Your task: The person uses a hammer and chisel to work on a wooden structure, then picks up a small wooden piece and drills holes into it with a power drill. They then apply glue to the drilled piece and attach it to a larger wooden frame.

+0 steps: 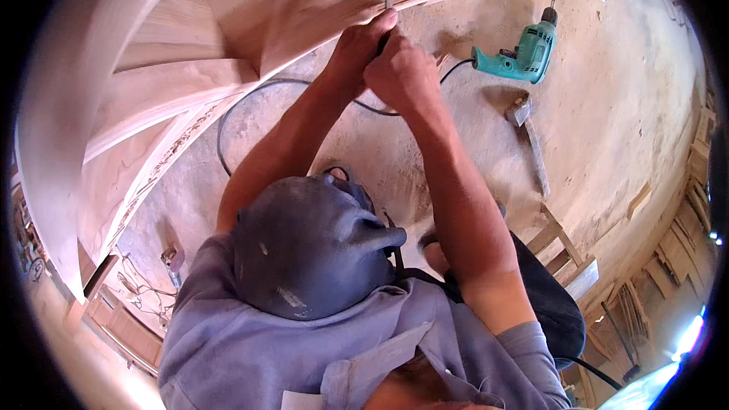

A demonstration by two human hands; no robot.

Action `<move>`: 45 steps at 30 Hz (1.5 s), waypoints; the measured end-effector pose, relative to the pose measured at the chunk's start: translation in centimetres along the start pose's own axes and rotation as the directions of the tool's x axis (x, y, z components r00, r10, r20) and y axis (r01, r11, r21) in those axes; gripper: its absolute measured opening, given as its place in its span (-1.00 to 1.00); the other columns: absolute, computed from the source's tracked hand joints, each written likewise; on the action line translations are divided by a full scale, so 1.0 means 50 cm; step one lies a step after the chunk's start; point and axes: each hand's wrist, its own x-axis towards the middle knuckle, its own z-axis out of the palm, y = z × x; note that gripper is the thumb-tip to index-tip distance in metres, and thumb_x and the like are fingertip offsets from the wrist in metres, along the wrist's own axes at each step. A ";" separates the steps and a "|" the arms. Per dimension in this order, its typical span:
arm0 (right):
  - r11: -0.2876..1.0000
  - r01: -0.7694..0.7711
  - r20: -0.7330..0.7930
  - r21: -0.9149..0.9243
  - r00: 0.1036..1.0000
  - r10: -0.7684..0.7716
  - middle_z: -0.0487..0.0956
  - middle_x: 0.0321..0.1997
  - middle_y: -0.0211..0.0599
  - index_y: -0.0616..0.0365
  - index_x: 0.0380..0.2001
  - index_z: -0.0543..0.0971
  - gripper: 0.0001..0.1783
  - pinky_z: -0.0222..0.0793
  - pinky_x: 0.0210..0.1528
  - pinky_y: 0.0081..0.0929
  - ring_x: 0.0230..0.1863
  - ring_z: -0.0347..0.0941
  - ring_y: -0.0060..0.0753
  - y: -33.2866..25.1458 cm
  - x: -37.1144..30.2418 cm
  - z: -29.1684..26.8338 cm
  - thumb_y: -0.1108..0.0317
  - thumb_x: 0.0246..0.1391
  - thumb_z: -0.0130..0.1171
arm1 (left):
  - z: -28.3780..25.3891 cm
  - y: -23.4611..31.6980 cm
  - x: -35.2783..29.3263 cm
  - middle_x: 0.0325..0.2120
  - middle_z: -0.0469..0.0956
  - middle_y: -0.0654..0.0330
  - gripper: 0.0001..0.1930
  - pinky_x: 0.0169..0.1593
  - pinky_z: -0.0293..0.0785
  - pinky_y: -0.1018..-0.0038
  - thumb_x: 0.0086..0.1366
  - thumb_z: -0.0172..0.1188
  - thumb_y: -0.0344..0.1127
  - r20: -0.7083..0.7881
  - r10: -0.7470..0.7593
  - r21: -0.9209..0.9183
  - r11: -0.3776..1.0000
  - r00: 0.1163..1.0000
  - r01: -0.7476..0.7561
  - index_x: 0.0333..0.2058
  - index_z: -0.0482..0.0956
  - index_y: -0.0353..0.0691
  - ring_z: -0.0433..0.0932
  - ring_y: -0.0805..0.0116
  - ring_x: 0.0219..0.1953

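- At the far left, a curved pale board (52, 144) sweeps down beside me, part of a larger piece of woodwork.
- Just right of its lower end, a tangle of thin cable (140, 288) lies on the floor (607, 137), with a small object (174, 260) near it that I can't make out.
- Above that, a wooden crosspiece (171, 95) meets the broad wooden panel (175, 23), which reaches across the top in front of me.
- A dark cord (266, 83) curves along the floor, passing behind my forearms and ending at the drill.
- My left hand (357, 49) is wrapped round a slim hand tool (387, 0), the thumb lying along it near the metal blade.
- That tool stands at the panel's near edge, blade pointing away from me; I can't tell whether its tip touches the wood.
- My right hand (404, 74) is curled in close against the left, its fingers bent round the tool's dark handle.
- Right of my hands, a green drill (524, 59) lies on the floor, bit pointing away from me.
- Nearer me, a hammer (536, 156) lies with its head toward the drill.
- At the far right, wooden offcuts (680, 258) lie in a heap.
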 end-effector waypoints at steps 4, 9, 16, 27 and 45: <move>0.995 0.084 0.043 -0.051 0.996 -0.082 0.62 -0.21 0.35 0.37 -0.15 0.53 -0.62 0.46 0.03 0.12 -0.11 0.57 0.39 0.001 0.001 0.002 0.28 0.11 -0.07 | 0.014 -0.008 -0.018 -0.48 0.50 0.30 -0.59 -0.30 0.36 0.42 0.42 0.13 0.02 -0.198 0.147 0.049 0.989 0.969 -0.140 -0.43 0.56 -0.22 0.36 0.49 -0.47; 0.807 -0.086 0.237 0.584 0.969 -0.068 0.56 -0.48 -0.17 0.28 0.18 0.45 -0.44 0.43 -0.40 -0.37 -0.45 0.52 -0.33 0.098 -0.036 0.009 0.48 0.03 0.07 | -0.036 -0.009 -0.087 -0.42 0.65 0.14 -0.52 -0.23 0.53 0.33 0.39 0.18 0.08 -0.118 -0.026 0.386 0.920 0.993 0.070 -0.27 0.67 -0.34 0.62 0.32 -0.36; 0.642 -0.440 0.523 0.628 0.849 0.071 0.67 -0.35 -0.17 0.35 0.20 0.45 -0.30 0.40 -0.49 -0.51 -0.54 0.51 -0.45 0.340 -0.144 -0.016 0.43 -0.12 0.16 | -0.034 -0.061 -0.003 0.35 0.15 -0.23 -0.54 0.42 0.05 -0.04 0.21 0.17 -0.40 0.361 0.654 0.932 -0.224 0.664 -0.286 0.08 0.45 -0.44 0.11 -0.29 0.37; 0.965 0.001 0.419 -0.262 0.901 0.113 0.69 -0.23 0.07 0.22 -0.23 0.72 -0.67 0.53 -0.05 -0.19 -0.20 0.65 -0.02 0.599 -0.164 -0.049 0.37 -0.03 0.11 | 0.026 -0.041 0.080 -0.10 0.59 -0.14 -0.68 0.20 0.41 0.09 0.26 0.18 -0.29 0.566 0.625 0.820 -0.361 0.538 -0.444 -0.04 0.55 -0.31 0.51 -0.14 0.08; 0.785 0.152 0.182 -0.600 0.982 -0.052 0.63 -0.04 0.03 0.15 -0.01 0.62 -0.62 0.44 0.18 -0.12 0.06 0.53 0.07 0.553 -0.106 -0.513 0.53 0.07 0.09 | 0.066 0.127 0.181 0.39 0.18 0.00 -0.35 0.49 -0.07 0.06 0.26 0.17 -0.28 0.297 0.228 0.932 -0.280 0.927 -0.229 0.34 0.27 -0.14 0.05 -0.02 0.46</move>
